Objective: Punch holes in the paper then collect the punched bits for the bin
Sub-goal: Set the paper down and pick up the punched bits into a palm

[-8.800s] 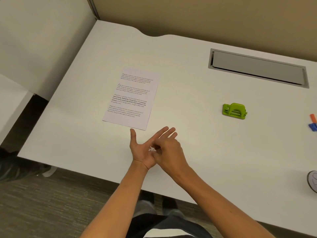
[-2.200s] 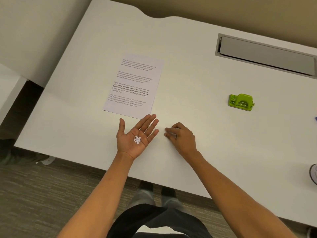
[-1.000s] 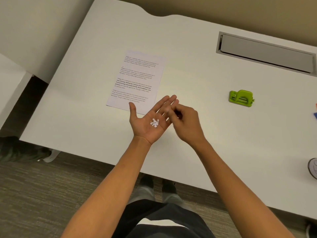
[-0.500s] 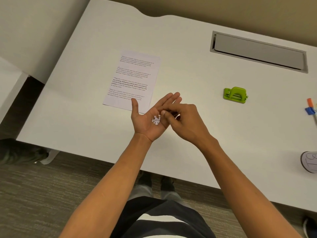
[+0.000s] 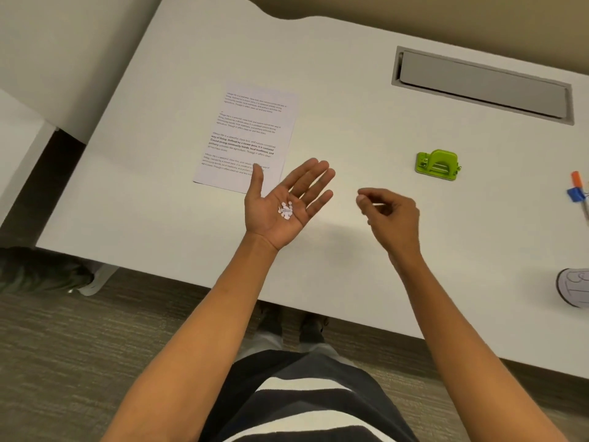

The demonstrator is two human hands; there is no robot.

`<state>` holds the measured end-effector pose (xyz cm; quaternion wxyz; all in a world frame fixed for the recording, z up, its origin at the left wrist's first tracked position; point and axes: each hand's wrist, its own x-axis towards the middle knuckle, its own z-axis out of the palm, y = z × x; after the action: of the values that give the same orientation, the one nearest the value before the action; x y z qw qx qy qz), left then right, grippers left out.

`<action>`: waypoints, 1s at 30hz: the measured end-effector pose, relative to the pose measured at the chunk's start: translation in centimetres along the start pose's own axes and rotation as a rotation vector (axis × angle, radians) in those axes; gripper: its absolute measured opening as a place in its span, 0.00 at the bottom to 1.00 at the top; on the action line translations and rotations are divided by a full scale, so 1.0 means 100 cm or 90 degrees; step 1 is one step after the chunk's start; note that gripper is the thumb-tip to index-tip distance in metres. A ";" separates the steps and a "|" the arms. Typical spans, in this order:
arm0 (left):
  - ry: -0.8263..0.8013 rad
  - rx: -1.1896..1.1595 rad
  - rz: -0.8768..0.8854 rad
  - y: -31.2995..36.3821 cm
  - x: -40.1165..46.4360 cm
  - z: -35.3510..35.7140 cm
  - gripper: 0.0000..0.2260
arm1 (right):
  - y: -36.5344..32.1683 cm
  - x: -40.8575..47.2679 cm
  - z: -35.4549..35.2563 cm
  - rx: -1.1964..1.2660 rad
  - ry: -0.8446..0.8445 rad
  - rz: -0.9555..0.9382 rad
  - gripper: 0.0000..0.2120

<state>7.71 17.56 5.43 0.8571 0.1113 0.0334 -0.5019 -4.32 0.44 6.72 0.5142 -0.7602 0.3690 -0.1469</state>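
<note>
The left hand (image 5: 280, 205) is held flat, palm up, with its fingers straight. It works like a little dish. A small heap of white bits (image 5: 286, 210) sits in the middle of the palm, in the low part, so they do not roll off. The hand hangs just over the desk (image 5: 334, 266), near the bottom corner of the paper (image 5: 248, 135).

The right hand (image 5: 390, 215) is apart from the left one, a bit to the side. Its fingers are curled and the thumb meets the fingertips, like a pinch. Whether a bit is in that pinch is too small to tell.

The paper lies flat with its words facing up. The green punch (image 5: 438, 165) stands by itself, well away from both hands. That looks like the punching is done and the picking up is the job now. No loose bits show on the desk, but white on white is hard to see. No bin is in view, so the bits will likely need to be carried.
</note>
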 end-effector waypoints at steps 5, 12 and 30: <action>0.084 0.052 0.017 0.009 -0.008 0.005 0.26 | 0.057 -0.005 0.030 -0.165 -0.093 0.057 0.08; 0.118 0.054 0.071 0.017 -0.015 0.012 0.17 | 0.078 -0.001 0.068 -0.215 -0.135 0.010 0.10; 0.073 -0.062 0.047 0.020 -0.038 0.008 0.33 | 0.086 0.022 0.080 -0.254 -0.165 -0.052 0.15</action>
<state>7.50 21.51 7.19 0.8761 0.0993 0.1026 -0.4606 -1.55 2.57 -4.65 0.3907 -0.8734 0.2907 0.0071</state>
